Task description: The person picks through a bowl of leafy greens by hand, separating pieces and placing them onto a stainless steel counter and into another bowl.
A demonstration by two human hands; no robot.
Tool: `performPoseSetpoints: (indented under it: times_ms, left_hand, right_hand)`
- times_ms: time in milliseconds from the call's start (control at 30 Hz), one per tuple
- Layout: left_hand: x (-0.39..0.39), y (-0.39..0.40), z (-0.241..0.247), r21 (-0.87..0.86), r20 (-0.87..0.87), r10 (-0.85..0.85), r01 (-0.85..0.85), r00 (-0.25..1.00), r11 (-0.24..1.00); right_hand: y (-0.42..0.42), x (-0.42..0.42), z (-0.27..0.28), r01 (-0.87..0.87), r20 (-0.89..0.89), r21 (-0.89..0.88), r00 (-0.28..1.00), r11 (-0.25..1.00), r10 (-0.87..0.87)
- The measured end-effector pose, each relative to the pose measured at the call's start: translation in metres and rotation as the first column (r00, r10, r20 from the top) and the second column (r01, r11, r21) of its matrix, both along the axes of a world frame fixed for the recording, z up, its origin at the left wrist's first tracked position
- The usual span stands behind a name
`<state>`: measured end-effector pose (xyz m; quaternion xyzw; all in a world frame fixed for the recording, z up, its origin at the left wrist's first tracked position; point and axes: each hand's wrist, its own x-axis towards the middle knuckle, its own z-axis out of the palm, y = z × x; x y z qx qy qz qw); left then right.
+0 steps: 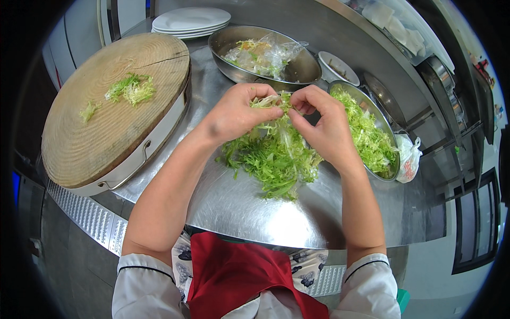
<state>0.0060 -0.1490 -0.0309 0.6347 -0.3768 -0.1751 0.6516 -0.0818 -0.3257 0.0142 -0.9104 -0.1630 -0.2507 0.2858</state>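
Observation:
A loose bunch of frisée lettuce (275, 159) lies on the stainless steel table (239, 203) in front of me. Above its far end my left hand (241, 109) pinches pale lettuce stems (265, 102) between thumb and fingers. My right hand (322, 119) is close beside it, thumb and forefinger pinched on the same greens. Just right of that hand, a steel bowl (392, 175) holds torn frisée (366, 135). Beyond both hands stands a larger steel bowl (223, 65) with lettuce scraps and crumpled clear plastic film (283, 52).
At left sits a thick round wooden chopping block (107, 147) in a metal band with a handle, lettuce bits (131, 89) on top. Stacked white plates (191, 20) stand behind it. At right are a white bowl (338, 65), a tied plastic bag (408, 157) and a metal shelf (450, 143).

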Motion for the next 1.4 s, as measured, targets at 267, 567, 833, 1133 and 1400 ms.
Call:
performPoseSetpoints:
  times_ms: [267, 567, 833, 1133, 1400]
  left_hand:
    - [0.0, 0.001, 0.003, 0.023, 0.012, 0.004, -0.005, 1.0, 1.0]
    - [-0.002, 0.009, 0.009, -0.036, -0.182, -0.051, 0.045, 0.982, 0.998]
    - [0.006, 0.003, 0.001, -0.162, -0.3, -0.026, -0.024, 0.953, 0.987]
    - [0.006, 0.01, 0.011, -0.268, -0.455, 0.017, -0.155, 0.89, 0.951]
    - [0.014, 0.009, 0.004, -0.361, -0.589, -0.072, -0.183, 0.805, 0.914]
  right_hand:
    - [0.004, 0.005, 0.001, 0.082, 0.102, -0.18, 0.993, 0.98, -0.064]
    - [0.007, 0.016, -0.001, 0.039, 0.116, 0.131, 0.992, 0.991, -0.054]
    - [-0.014, 0.079, 0.043, -0.061, 0.361, 0.174, 0.932, 0.983, -0.006]
    - [-0.012, 0.075, 0.016, 0.035, 0.245, 0.155, 0.967, 0.987, -0.072]
    - [0.012, 0.016, -0.027, 0.017, 0.022, 0.428, 0.999, 0.904, -0.029]
